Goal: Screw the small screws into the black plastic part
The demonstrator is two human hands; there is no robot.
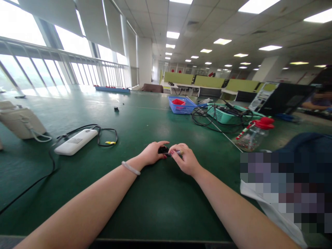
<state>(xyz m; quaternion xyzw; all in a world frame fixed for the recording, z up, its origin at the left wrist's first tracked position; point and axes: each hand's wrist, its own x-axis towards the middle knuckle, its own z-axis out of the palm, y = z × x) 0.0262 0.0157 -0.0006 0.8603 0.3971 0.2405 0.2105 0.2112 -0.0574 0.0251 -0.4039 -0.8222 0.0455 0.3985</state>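
Note:
Over the green tabletop [155, 207], my left hand [150, 153] grips a small black part [163, 150] between thumb and fingers. Its exact kind is too small to make out. My right hand [187, 162] is closed around a thin pen-like tool [179, 152] with a yellowish end, pointing left. The tool's tip reaches the black part or lies right beside it; fingers hide whether they touch. Both hands are close together, low over the table. A pale bangle [130, 168] circles my left wrist.
Left: a white oblong device [76, 142], a black cable [107, 129] and a beige bag [23, 119]. Farther off: a small black piece [116, 109], a blue basket [181, 109] and a green basket [220, 115] with tangled cables. Right: a red-lidded bottle [250, 138] and blurred-out items.

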